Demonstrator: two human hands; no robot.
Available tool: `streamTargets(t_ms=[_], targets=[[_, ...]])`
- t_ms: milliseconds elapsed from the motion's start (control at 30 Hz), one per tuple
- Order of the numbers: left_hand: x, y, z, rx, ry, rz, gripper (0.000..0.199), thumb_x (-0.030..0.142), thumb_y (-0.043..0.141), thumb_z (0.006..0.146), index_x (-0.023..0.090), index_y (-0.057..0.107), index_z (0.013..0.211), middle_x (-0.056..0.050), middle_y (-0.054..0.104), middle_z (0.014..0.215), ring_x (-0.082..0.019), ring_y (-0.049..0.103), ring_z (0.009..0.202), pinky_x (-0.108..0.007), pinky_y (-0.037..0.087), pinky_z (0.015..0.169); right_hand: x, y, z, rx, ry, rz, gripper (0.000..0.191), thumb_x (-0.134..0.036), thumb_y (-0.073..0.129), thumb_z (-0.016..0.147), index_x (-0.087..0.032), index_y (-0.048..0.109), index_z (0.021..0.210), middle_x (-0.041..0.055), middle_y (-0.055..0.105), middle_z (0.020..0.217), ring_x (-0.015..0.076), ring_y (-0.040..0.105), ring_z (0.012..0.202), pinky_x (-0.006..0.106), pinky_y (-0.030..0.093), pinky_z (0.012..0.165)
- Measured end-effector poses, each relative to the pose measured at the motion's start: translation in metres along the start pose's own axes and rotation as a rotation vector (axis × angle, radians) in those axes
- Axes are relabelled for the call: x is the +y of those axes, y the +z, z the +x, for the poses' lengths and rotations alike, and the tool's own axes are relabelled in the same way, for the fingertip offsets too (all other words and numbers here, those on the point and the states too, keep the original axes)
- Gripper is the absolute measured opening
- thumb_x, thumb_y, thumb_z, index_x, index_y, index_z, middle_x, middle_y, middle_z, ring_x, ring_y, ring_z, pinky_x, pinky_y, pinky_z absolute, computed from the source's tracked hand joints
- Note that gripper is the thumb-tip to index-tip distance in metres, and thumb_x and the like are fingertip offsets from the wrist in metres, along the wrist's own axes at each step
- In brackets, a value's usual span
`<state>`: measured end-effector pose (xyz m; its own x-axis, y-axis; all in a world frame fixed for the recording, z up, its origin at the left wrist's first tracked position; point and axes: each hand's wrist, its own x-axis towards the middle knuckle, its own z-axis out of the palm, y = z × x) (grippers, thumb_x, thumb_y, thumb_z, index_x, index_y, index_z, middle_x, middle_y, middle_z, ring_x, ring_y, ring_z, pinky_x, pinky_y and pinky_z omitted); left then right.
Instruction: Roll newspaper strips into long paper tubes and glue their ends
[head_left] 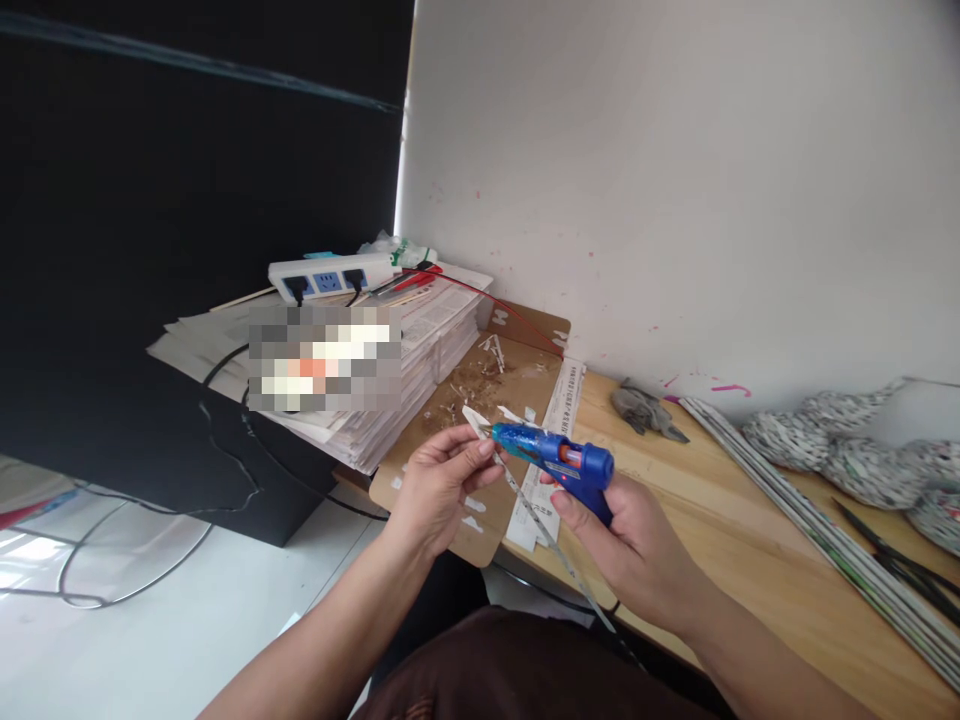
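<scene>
The left hand's fingers (480, 455) pinch a thin printed paper strip (541, 530) at the glossy blue glue gun's (555, 455) nozzle (the right hand (626, 530) wraps its grip), above stained brown cardboard (450, 390) on the smooth wooden surface (720, 510).

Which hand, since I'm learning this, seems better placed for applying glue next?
Probably the right hand: it grips the glue gun, pointed towards the paper strip that the left hand pinches.
</scene>
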<state>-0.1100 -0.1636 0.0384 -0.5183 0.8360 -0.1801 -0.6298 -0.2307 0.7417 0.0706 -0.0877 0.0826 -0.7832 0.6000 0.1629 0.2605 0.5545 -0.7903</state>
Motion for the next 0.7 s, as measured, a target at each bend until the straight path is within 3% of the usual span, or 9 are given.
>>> streamTargets(t_ms=[233,400,700], targets=[[-0.0006,-0.0018,0.0008,0.003,0.003,0.0,0.025,0.017,0.081,0.063,0.013,0.067,0.083,-0.002,0.069,0.072,-0.012,0.067,0.066,-0.021,0.059,0.065,-0.0004,-0.0001,-0.0014,-0.013,0.017,0.0,0.019,-0.033,0.05,0.091,-0.024,0.059,0.104,0.0032,0.065,0.089,0.0187,0.059,0.078,0.029,0.045,0.066],[0.0012,-0.0003,-0.0002,-0.006,0.005,-0.005,0.025,0.017,0.082,0.062,0.012,0.067,0.081,-0.003,0.07,0.073,-0.012,0.068,0.067,-0.021,0.059,0.064,-0.0015,-0.0023,-0.001,-0.023,0.019,-0.032,0.017,-0.035,0.049,0.092,-0.023,0.059,0.098,0.0008,0.059,0.075,0.016,0.053,0.067,0.028,0.043,0.063],[0.0028,0.0008,0.0003,-0.006,0.003,-0.009,0.025,0.016,0.081,0.063,0.012,0.067,0.083,-0.005,0.071,0.077,-0.015,0.069,0.071,-0.02,0.059,0.064,-0.0036,-0.0036,-0.0009,0.022,-0.022,-0.138,0.013,-0.033,0.049,0.091,-0.023,0.057,0.093,0.0005,0.058,0.07,0.0159,0.052,0.062,0.028,0.041,0.058]])
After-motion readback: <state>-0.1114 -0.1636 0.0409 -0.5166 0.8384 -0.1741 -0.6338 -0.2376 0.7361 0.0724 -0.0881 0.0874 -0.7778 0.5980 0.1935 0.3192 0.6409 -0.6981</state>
